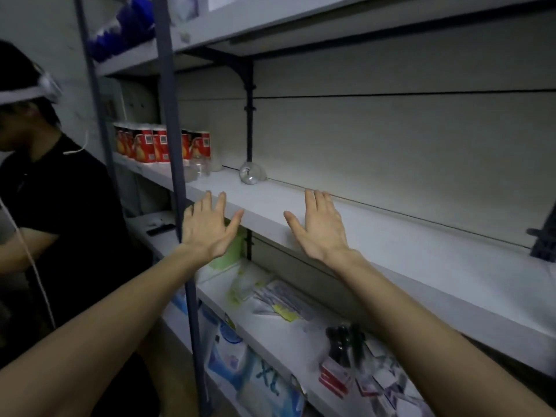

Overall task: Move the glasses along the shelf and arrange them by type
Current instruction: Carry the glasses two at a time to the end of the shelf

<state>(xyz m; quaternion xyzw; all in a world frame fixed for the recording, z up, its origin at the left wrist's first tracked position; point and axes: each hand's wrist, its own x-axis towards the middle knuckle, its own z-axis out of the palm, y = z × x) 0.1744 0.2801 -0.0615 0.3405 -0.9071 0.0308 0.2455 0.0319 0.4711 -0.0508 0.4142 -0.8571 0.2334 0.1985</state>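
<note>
Clear round glass (pixel 252 173) lies tipped on the white laminate shelf (pixel 391 251). Left hand (pixel 207 227) and right hand (pixel 319 228) spread flat, holding nothing.

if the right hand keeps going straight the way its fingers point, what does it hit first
Probably nothing but bare shelf until the back wall panel. The right hand is open and points up and away over the board. The clear glass lying on its side sits left of that line, though depth is hard to judge.
</note>
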